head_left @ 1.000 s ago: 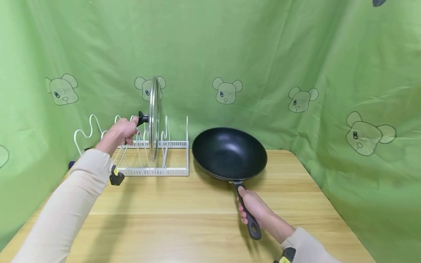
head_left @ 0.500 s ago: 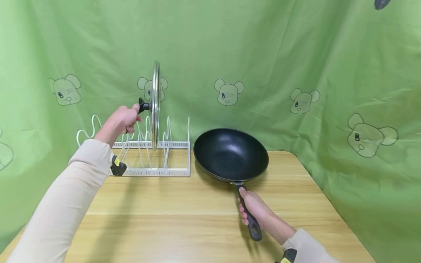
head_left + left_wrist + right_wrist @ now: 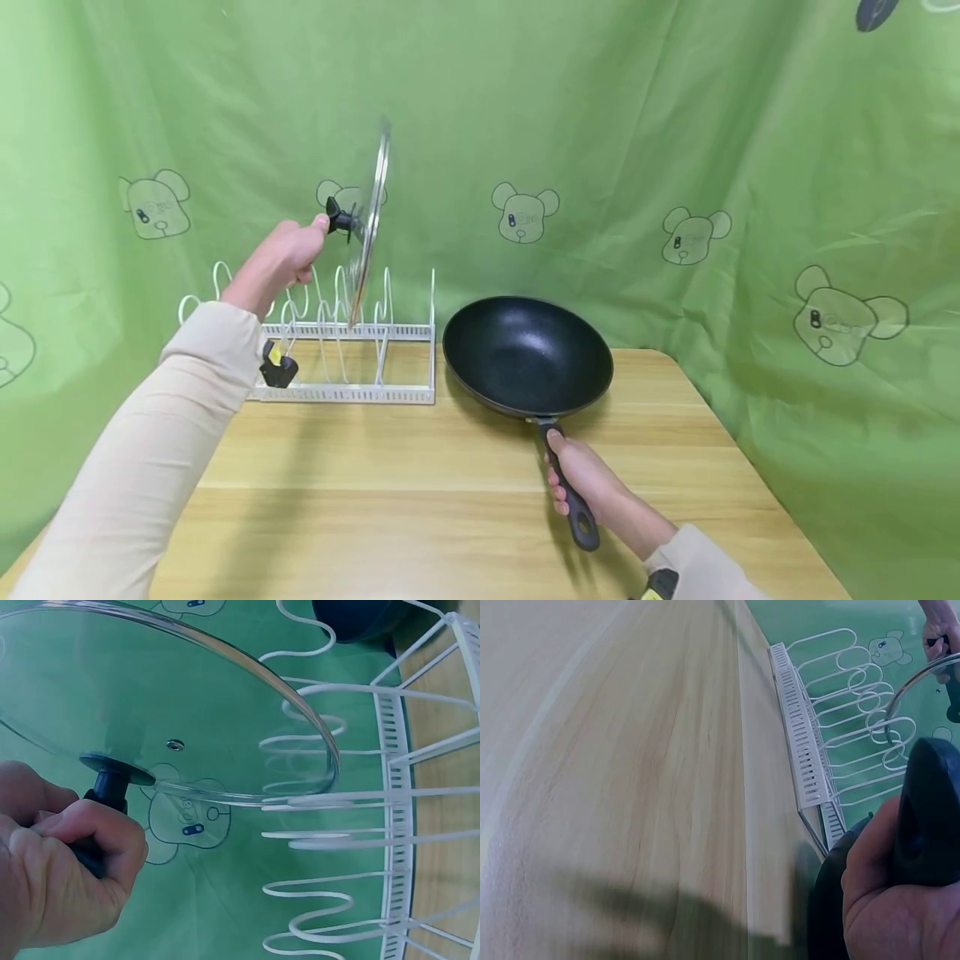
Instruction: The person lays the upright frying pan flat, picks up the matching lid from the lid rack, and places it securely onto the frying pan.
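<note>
My left hand (image 3: 288, 248) grips the black knob of a glass pot lid (image 3: 372, 208). The lid is held nearly on edge, its top leaning right, with its lower rim around the tops of the rack's wires. In the left wrist view the fingers curl round the knob, and the clear lid (image 3: 247, 664) has a metal rim and a small vent. My right hand (image 3: 585, 479) holds the handle of a black wok (image 3: 525, 354), thumb along the top. The wok stands on the table right of the rack, its inside facing up and toward me.
A white wire rack (image 3: 352, 392) with several upright loops stands at the back left of the wooden table (image 3: 390, 525). Behind and beside the table hangs a green curtain (image 3: 600, 108) with bear-head drawings.
My left hand has risen with the lid, lifting it up from between the rack's wires. The lid has tilted, its top moving right. My right hand and the wok stay in place.
</note>
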Demonstrator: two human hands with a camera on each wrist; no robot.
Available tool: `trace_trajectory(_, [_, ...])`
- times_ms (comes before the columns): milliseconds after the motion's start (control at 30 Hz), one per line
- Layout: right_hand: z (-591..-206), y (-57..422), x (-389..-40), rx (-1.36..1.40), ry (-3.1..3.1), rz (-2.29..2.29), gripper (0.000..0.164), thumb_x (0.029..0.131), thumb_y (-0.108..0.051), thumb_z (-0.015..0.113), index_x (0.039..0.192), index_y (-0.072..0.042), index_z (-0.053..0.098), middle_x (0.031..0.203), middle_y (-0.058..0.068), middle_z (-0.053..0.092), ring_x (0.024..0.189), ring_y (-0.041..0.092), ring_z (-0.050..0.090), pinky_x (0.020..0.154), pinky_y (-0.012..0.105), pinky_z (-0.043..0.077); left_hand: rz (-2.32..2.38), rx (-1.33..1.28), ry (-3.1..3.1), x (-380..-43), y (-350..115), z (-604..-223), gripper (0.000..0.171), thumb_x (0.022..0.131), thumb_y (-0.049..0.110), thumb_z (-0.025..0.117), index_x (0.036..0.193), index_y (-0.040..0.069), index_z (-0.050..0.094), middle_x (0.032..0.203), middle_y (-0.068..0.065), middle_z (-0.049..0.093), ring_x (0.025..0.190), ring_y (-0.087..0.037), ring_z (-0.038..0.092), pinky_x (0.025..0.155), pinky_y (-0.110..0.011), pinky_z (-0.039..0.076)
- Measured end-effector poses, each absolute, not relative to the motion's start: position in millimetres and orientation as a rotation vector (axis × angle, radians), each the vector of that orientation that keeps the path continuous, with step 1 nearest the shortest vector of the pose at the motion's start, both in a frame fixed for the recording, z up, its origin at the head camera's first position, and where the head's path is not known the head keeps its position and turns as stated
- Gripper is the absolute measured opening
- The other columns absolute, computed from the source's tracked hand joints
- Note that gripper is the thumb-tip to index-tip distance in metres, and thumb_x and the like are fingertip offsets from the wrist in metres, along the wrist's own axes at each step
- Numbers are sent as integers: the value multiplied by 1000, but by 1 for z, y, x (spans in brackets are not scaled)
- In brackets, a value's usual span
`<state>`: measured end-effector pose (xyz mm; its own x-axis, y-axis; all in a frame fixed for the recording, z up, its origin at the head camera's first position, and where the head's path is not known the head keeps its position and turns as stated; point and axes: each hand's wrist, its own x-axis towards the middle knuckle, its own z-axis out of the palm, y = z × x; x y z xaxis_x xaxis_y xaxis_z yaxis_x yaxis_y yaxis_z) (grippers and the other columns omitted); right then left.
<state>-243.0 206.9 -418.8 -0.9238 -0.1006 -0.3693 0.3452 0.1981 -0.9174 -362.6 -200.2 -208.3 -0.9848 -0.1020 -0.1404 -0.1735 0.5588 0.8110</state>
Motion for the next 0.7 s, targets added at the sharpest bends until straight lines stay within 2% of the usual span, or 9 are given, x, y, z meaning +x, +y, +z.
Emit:
trace_trajectory(100, [-419,208,-242,225,2131,-1779,38,109,-40,29,100,-6,44,66,-2,41,48,10,36,42,23,36,1401,-236,2727,-363,-193,-203,88,104,64,25,161,1,2,118,-13,58,50,-8,39,73,-38,46])
trace_trajectory(200, [-419,208,-242,224,2134,-1777,39,109,-40,29,102,-5,44,66,-1,42,48,11,36,42,23,36,1394,-224,2737,-362,-186,-198,89,103,65,26,161,2,1,149,-21,40,49,-8,38,64,-33,45])
trace_trajectory(300, [-419,208,-243,229,2138,-1776,39,109,-40,29,102,-5,44,66,-1,42,48,11,36,42,23,36,1380,-229,2761,-361,-178,-194,88,103,65,28,161,2,9,149,-20,40,50,-8,37,65,-33,45])
trace_trajectory(400, [-419,208,-243,234,2140,-1779,38,109,-39,29,102,-5,44,66,-1,42,48,11,36,42,23,36,1402,-239,2782,-360,-169,-191,88,103,65,31,160,1,13,154,-19,36,64,-13,47,85,-40,51])
trace_trajectory(467, [-419,208,-244,234,2141,-1779,39,109,-39,29,102,-5,44,66,-1,42,48,11,36,42,23,36,1427,-250,2791,-359,-162,-189,88,103,64,33,160,1,10,162,-19,28,85,-19,58,101,-45,49])
trace_trajectory(533, [-419,208,-244,233,2142,-1779,39,109,-39,29,103,-4,44,66,-1,42,48,11,36,42,23,36,1455,-257,2796,-357,-155,-188,89,103,62,35,161,2,6,167,-18,18,107,-26,59,111,-46,44])
trace_trajectory(567, [-419,208,-244,234,2143,-1779,39,109,-39,29,103,-4,44,66,-1,42,48,11,36,42,23,36,1467,-262,2797,-357,-152,-187,89,103,62,35,161,1,6,167,-19,18,110,-27,58,111,-46,44])
trace_trajectory(633, [-420,209,-244,237,2144,-1779,39,109,-39,29,103,-4,44,65,-1,41,48,11,36,42,23,36,1481,-261,2809,-357,-146,-186,87,103,61,37,160,1,9,163,-19,27,95,-22,62,103,-43,49])
trace_trajectory(700, [-419,210,-245,241,2149,-1781,38,109,-39,30,102,-5,44,65,-1,41,48,11,36,41,23,36,1506,-250,2814,-357,-140,-185,83,103,60,38,158,1,21,151,-17,41,70,-14,54,87,-36,53])
